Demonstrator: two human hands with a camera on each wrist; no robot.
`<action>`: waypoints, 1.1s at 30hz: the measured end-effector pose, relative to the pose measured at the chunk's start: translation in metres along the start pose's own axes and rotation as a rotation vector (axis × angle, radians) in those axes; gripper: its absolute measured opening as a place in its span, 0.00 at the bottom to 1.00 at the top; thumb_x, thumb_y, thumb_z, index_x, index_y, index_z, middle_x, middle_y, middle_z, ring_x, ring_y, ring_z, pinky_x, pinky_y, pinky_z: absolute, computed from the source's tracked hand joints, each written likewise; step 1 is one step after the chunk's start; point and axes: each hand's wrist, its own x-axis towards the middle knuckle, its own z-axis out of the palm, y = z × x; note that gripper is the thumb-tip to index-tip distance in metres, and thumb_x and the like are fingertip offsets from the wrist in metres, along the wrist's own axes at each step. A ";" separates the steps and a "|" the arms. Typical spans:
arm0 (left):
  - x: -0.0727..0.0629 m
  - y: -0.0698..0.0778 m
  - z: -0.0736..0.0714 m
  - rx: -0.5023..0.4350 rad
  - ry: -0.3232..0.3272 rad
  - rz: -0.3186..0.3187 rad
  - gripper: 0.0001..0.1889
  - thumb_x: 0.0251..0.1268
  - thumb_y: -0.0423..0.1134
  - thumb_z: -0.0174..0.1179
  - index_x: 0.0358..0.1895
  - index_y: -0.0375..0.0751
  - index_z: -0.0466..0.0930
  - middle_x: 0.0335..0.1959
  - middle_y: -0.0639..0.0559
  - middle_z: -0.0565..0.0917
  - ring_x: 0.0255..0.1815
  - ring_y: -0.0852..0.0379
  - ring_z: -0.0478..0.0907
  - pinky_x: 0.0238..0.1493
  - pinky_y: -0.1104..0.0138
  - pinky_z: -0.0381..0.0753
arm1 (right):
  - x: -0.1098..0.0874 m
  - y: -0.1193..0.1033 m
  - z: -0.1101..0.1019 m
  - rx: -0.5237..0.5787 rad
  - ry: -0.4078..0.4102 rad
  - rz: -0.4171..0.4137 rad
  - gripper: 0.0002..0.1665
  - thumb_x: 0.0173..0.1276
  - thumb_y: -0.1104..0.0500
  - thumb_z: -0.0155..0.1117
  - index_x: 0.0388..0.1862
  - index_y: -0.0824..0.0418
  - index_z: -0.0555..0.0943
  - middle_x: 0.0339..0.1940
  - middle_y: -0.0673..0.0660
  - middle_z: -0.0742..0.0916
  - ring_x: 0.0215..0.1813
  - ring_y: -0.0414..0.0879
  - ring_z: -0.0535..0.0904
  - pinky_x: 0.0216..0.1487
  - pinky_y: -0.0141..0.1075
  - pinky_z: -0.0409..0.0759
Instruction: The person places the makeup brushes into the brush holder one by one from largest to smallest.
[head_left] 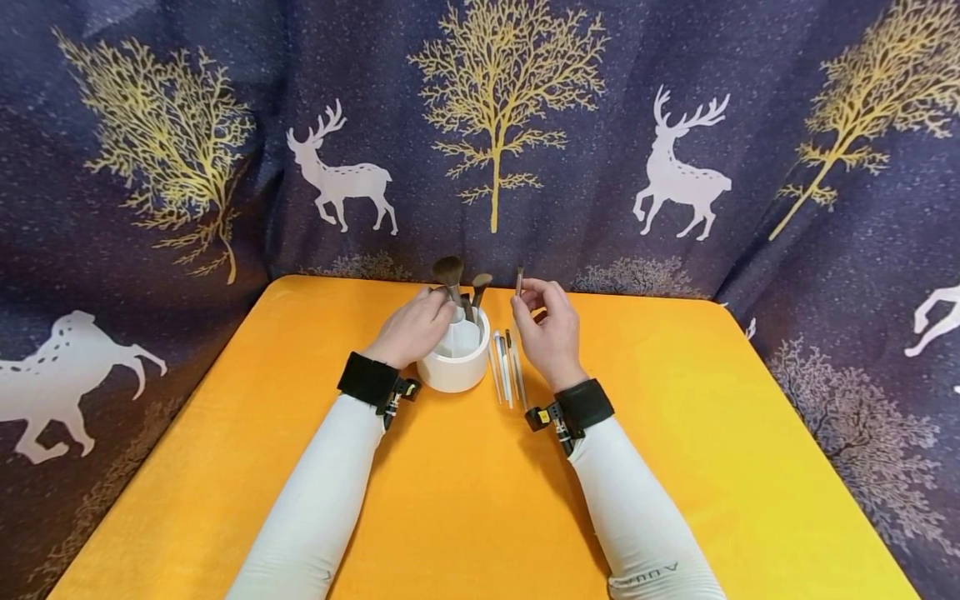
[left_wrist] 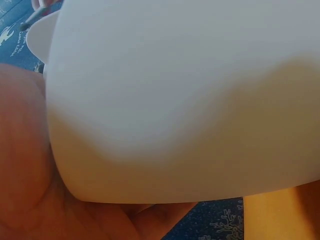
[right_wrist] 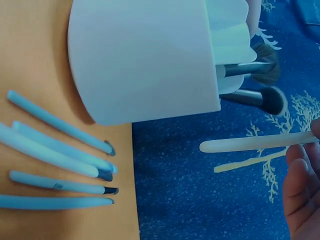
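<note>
My left hand (head_left: 416,327) grips the left side of a round white brush holder (head_left: 454,375), its palm against the wall in the left wrist view. Divided compartments show inside the holder. A large fluffy makeup brush (head_left: 447,270) and an angled makeup brush (head_left: 482,283) stand in it among others, bristles up. Between thumb and fingers, my right hand (head_left: 553,335) pinches a slim makeup brush (head_left: 519,281) above the table, right of the holder. In the right wrist view that brush's pale handle (right_wrist: 250,143) points toward the table, apart from the holder.
Several slim makeup brushes (head_left: 504,367) lie side by side on the orange tabletop (head_left: 465,500), between the holder and my right wrist. Just past the table's far edge hangs a dark blue curtain (head_left: 525,250) printed with deer and trees.
</note>
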 end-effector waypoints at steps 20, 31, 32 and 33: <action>-0.002 0.002 -0.001 0.000 0.009 0.006 0.26 0.94 0.54 0.36 0.70 0.42 0.77 0.55 0.42 0.77 0.54 0.41 0.76 0.61 0.46 0.76 | 0.004 -0.017 -0.004 0.088 0.099 -0.038 0.15 0.82 0.62 0.72 0.62 0.68 0.85 0.45 0.62 0.87 0.46 0.54 0.85 0.41 0.40 0.80; -0.001 0.001 -0.002 -0.003 0.003 0.005 0.27 0.93 0.56 0.35 0.72 0.43 0.76 0.56 0.43 0.77 0.55 0.42 0.76 0.61 0.46 0.76 | 0.004 -0.021 -0.001 0.119 0.103 -0.064 0.15 0.82 0.63 0.71 0.61 0.69 0.84 0.45 0.63 0.88 0.43 0.54 0.89 0.36 0.34 0.82; -0.001 0.000 -0.001 -0.004 0.003 0.005 0.27 0.93 0.56 0.35 0.72 0.44 0.76 0.56 0.43 0.77 0.56 0.42 0.76 0.61 0.46 0.76 | 0.003 -0.021 -0.001 0.121 0.103 -0.067 0.15 0.82 0.63 0.72 0.61 0.69 0.84 0.45 0.63 0.88 0.43 0.54 0.89 0.35 0.35 0.82; -0.001 0.000 -0.001 -0.005 0.003 0.006 0.27 0.93 0.56 0.35 0.72 0.44 0.76 0.56 0.43 0.77 0.56 0.43 0.75 0.61 0.46 0.76 | 0.003 -0.021 -0.001 0.125 0.103 -0.069 0.15 0.82 0.63 0.71 0.61 0.69 0.83 0.45 0.63 0.88 0.42 0.54 0.89 0.35 0.36 0.83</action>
